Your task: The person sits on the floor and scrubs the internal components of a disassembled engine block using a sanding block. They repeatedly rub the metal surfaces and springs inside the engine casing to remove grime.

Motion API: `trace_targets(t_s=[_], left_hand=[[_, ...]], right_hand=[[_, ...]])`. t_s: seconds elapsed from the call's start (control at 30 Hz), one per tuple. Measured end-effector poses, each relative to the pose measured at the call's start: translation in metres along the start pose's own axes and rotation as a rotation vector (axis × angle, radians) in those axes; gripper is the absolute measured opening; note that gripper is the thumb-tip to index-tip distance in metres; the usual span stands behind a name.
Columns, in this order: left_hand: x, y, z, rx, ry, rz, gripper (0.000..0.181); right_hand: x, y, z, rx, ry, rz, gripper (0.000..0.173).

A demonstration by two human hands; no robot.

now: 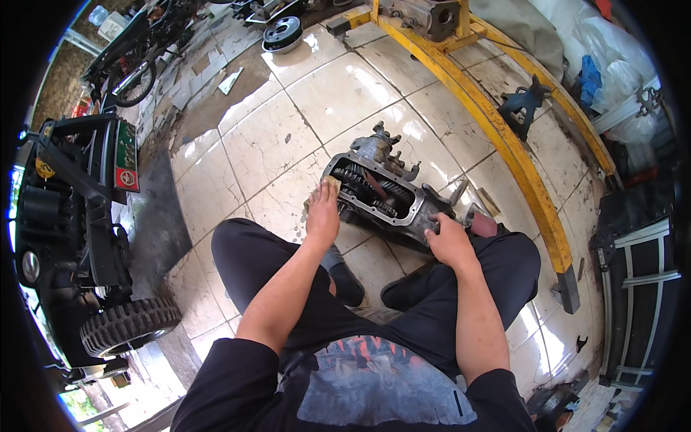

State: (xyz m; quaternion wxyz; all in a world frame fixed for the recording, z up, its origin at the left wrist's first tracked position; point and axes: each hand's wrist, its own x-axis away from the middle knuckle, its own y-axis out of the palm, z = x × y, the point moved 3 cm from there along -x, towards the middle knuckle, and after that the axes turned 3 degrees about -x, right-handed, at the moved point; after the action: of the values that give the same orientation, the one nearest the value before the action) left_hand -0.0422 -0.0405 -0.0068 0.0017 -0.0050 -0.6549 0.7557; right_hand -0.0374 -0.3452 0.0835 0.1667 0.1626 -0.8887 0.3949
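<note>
A vehicle gearbox (394, 220) lies on the floor before my bent legs, its open side facing up. Inside the flanged opening, steel gears (352, 174) show on their shafts, and a reddish-brown strip (374, 183) slants across them. My left hand (322, 208) presses a tan pad (333, 185), perhaps folded sandpaper, against the left end of the flange. The pad is partly under my fingers. My right hand (452, 237) rests on the right part of the casing, thumb and forefinger apart. Right of it is a dull red piece (483, 224), possibly sandpaper.
A yellow steel frame (502, 156) curves along the right, with a dark axle stand (522, 105) between its legs. Wood pieces (487, 202) lie beside the gearbox. A black vehicle with a knobbly tire (132, 326) stands left. A round drum-like part (282, 33) sits far ahead.
</note>
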Motion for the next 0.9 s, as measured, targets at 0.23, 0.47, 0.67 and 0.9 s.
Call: trace_targets(t_s=[0.23,0.47,0.67,0.9], left_hand=[[0.012,0.008,0.019,-0.014,-0.018,-0.024,0.067],[0.031,0.010,0.055,0.061,0.206,-0.114,0.059],[0.004,0.014,0.027,-0.127,-0.011,-0.167,0.061],[-0.008,0.004,0.004,0.014,-0.086,0.012,0.067]], right_hand=[[0.001,0.010,0.008,0.063,0.045,-0.094,0.048],[-0.002,0.016,0.015,0.108,0.034,-0.128,0.049],[-0.001,0.023,0.020,0.139,0.003,-0.143,0.050],[-0.003,0.020,0.013,0.146,-0.001,-0.116,0.049]])
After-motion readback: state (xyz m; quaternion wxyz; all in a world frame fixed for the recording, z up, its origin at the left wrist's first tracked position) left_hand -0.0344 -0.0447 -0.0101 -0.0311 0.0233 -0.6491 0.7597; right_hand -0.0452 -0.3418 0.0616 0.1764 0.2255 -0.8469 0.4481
